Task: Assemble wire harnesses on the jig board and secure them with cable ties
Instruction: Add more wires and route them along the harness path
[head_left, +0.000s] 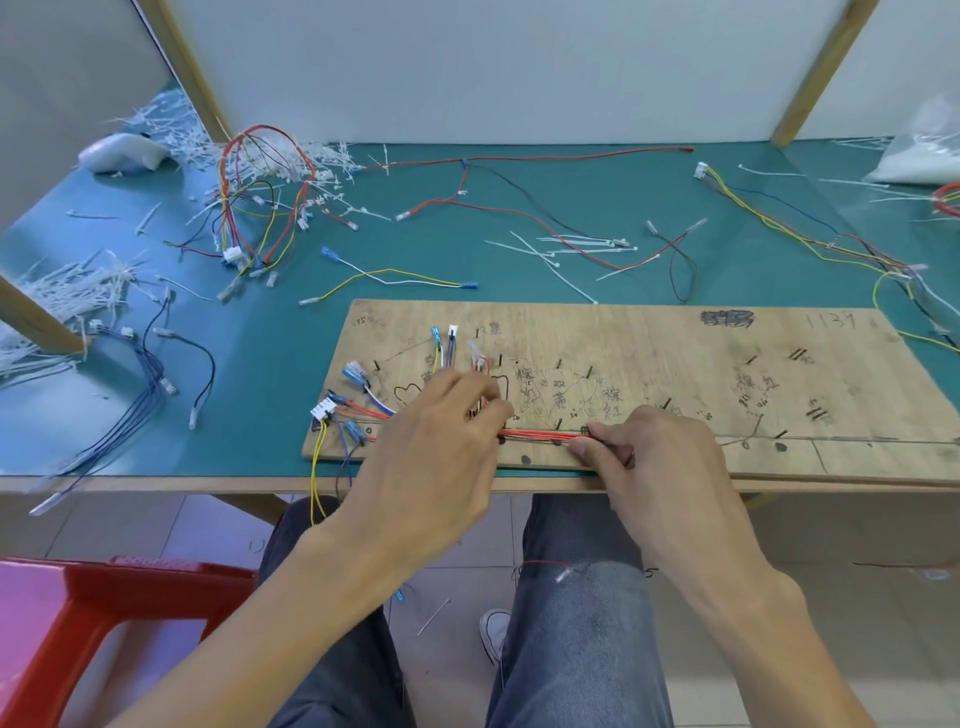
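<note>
A wooden jig board (675, 364) with black pegs and pen marks lies at the table's front edge. A bundle of red wires (540, 435) runs along its near side, fanning out at the left to blue terminals and a white connector (324, 410). My left hand (441, 436) rests over the bundle's left part, fingers curled around the wires near the pegs. My right hand (654, 457) pinches the bundle's right end between thumb and fingers. Where the wires pass under both hands is hidden.
Loose white cable ties (566, 247) lie on the green mat behind the board. A finished harness coil (260, 197) and tie offcuts sit at the back left, blue wires (140, 395) at the left, another harness (810, 234) at the right. A red stool (104, 623) stands beside my left knee.
</note>
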